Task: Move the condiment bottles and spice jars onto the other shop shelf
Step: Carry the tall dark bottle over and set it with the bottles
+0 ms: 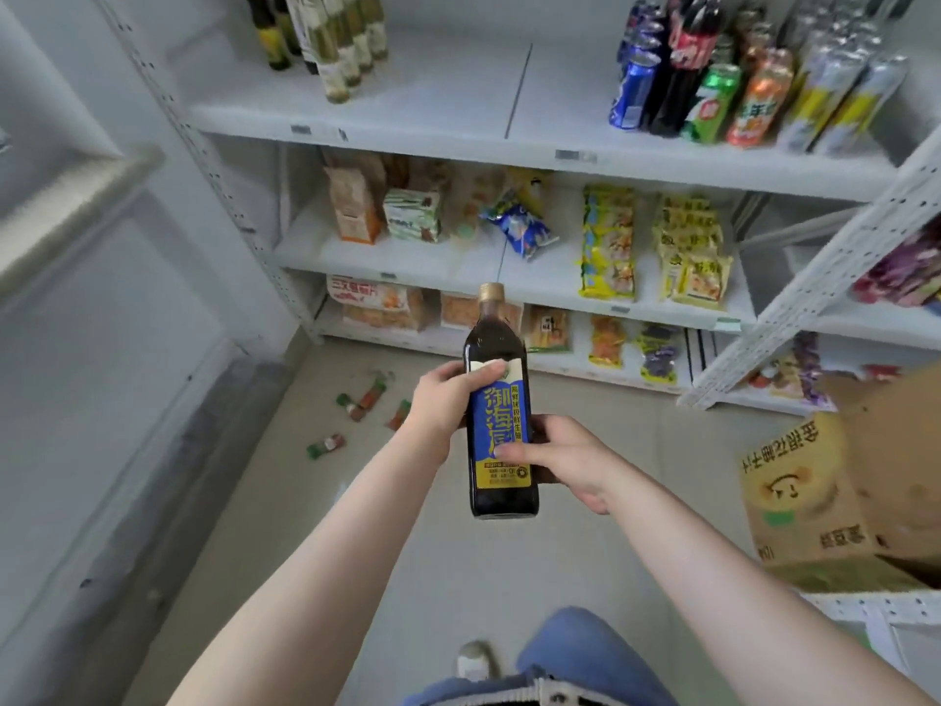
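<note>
A: White shop shelves [458, 145] fill the wall ahead of you, pale tile below. What have you got?

B: You hold one dark bottle [501, 415] out in front, upright, its cap tipped slightly away toward the shelves. Your left hand [448, 405] wraps the upper label, your right hand [565, 461] grips lower down with the thumb across the front. Both are curled round it; neither is free.

A: Where would it go?

B: Probably the top shelf, where tall bottles [326, 43] stand at the left and drinks [713, 89] at the right, with a bare stretch between. That gap lies up and ahead of you, so the bottle's long axis already suits standing it there.

A: Anything in the way?

B: Nothing between your hands and the shelf. Small packets [366, 400] lie on the floor ahead left, so mind your step. A carton [825, 491] sits close at your right elbow.
</note>
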{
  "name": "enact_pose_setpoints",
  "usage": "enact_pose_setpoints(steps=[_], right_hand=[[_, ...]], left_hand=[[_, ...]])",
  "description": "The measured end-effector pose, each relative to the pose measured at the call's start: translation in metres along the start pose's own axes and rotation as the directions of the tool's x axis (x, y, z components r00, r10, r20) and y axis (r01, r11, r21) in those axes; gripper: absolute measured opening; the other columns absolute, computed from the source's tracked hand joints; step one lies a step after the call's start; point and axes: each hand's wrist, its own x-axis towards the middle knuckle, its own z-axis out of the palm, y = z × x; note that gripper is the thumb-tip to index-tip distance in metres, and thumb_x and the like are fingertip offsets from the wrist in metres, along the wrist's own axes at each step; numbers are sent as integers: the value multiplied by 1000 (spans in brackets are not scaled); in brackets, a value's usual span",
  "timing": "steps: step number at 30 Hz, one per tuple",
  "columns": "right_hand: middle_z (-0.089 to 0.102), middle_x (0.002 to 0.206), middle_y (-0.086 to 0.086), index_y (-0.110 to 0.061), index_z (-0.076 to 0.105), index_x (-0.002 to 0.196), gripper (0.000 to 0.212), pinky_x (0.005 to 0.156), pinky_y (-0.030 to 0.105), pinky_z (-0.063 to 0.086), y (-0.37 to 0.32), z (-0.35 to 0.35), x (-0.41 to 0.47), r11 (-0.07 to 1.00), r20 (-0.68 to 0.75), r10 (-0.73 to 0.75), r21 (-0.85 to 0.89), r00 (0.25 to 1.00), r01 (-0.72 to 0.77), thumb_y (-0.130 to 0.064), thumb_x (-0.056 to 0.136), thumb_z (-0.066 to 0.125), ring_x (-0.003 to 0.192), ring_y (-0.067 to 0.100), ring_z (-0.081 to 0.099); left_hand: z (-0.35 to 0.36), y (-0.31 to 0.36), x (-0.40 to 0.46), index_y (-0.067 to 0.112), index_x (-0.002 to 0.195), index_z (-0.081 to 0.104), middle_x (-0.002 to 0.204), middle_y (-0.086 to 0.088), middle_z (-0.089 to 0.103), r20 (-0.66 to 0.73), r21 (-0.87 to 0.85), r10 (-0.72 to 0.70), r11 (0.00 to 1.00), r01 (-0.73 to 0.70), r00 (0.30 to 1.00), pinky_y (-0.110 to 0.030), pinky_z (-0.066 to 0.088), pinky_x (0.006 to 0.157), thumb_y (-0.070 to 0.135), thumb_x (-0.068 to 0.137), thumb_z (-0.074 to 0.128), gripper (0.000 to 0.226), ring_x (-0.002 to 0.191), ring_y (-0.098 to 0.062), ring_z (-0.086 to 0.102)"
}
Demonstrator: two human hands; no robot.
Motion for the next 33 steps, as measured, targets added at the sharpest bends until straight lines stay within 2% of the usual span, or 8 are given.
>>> enact_pose_setpoints(steps=[3, 7, 10, 13, 16, 19, 24, 33], right_hand=[[75, 101, 5, -14, 69, 102, 29, 95, 38, 52, -35, -4, 44, 999, 30, -6, -35, 1000, 7, -17, 74, 79, 97, 21, 70], [74, 103, 8, -11, 69, 103, 28, 91, 36, 55, -80, -17, 101, 998, 103, -42, -38, 994, 46, -12, 76, 76, 92, 20, 70], [74, 104, 7, -10, 68, 105, 31, 95, 40, 53, -117, -29, 141, 994, 139, -66, -73, 988, 77, -13, 76, 77, 97, 22, 70], [74, 104, 7, -13, 68, 105, 33, 96, 42, 52, -157, -40, 174, 990, 180, -89, -88, 980, 106, -12, 73, 79, 100, 23, 69], [74, 104, 7, -11, 66, 106, 35, 93, 40, 54, -196, -47, 201, 987, 197, -105, -103, 975, 127, -9, 74, 78, 99, 21, 70], [74, 103, 7, -8, 66, 108, 36, 90, 38, 55, -226, -51, 228, 983, 216, -124, -107, 969, 149, -10, 74, 78, 97, 21, 70], [75, 100, 7, -9, 66, 105, 32, 88, 38, 56, -269, -57, 279, 980, 183, -145, -110, 972, 167, -9, 75, 77, 94, 22, 71], [75, 100, 6, -11, 66, 105, 30, 85, 35, 56, -362, -54, 408, 958, 46, -262, -109, 964, 265, -5, 77, 75, 92, 20, 71]], left_hand=[[-15, 25, 39, 9, 103, 68, 94, -11, 75, -34, -52, 6, 999, -7, 999, -33, 58, 76, 30, 73, 78, 38, 77, -22, 70], [-29, 68, 95, 11, 102, 69, 95, -8, 75, -70, -47, 25, 998, -29, 997, -30, 55, 72, 30, 69, 80, 40, 77, -21, 70], [-34, 106, 129, 10, 101, 69, 92, -7, 76, -95, -32, 45, 998, -48, 994, -30, 55, 72, 31, 70, 79, 39, 76, -20, 71], [-40, 142, 159, 9, 100, 69, 91, -6, 76, -134, -29, 77, 996, -82, 988, -36, 56, 82, 34, 67, 81, 43, 81, -22, 71], [-47, 174, 185, 11, 103, 68, 91, -5, 76, -148, -28, 106, 993, -111, 983, -33, 56, 76, 38, 66, 81, 47, 81, -22, 72], [-52, 203, 210, 13, 101, 68, 89, -4, 76, -147, -44, 137, 989, -145, 980, -26, 53, 65, 36, 70, 78, 39, 74, -17, 71], [-67, 245, 262, 9, 103, 67, 90, -7, 75, -120, -44, 186, 980, -192, 975, -23, 52, 61, 31, 74, 77, 38, 72, -16, 69], [-116, 342, 397, 10, 106, 65, 92, -10, 74, -5, -15, 302, 953, -302, 953, -32, 56, 73, 31, 74, 77, 41, 77, -21, 70]])
